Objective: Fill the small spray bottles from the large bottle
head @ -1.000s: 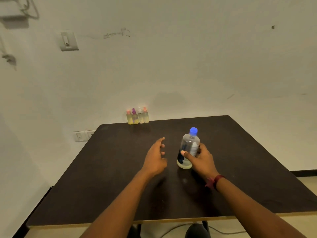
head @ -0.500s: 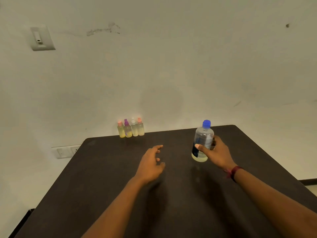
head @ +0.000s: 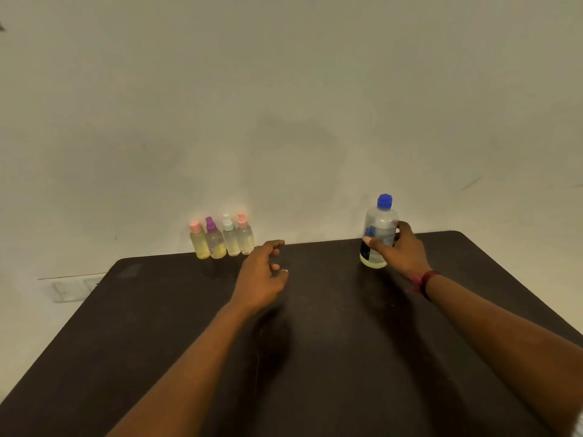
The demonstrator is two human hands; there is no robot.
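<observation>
The right hand (head: 399, 253) is gripping the large bottle (head: 378, 227); the left hand (head: 262, 275) is hovering relaxed, four small spray bottles (head: 232, 242) standing just beyond it.

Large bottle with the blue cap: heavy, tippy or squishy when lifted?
Probably light: pale liquid in the large bottle seems to sit only near its base. Tall and narrow, so likely tippy if pushed high. Its clear plastic may flex where the right hand grips it.

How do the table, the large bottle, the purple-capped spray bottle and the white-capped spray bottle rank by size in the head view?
1. table
2. large bottle
3. purple-capped spray bottle and white-capped spray bottle: they look alike, so I do not rank them.
</observation>
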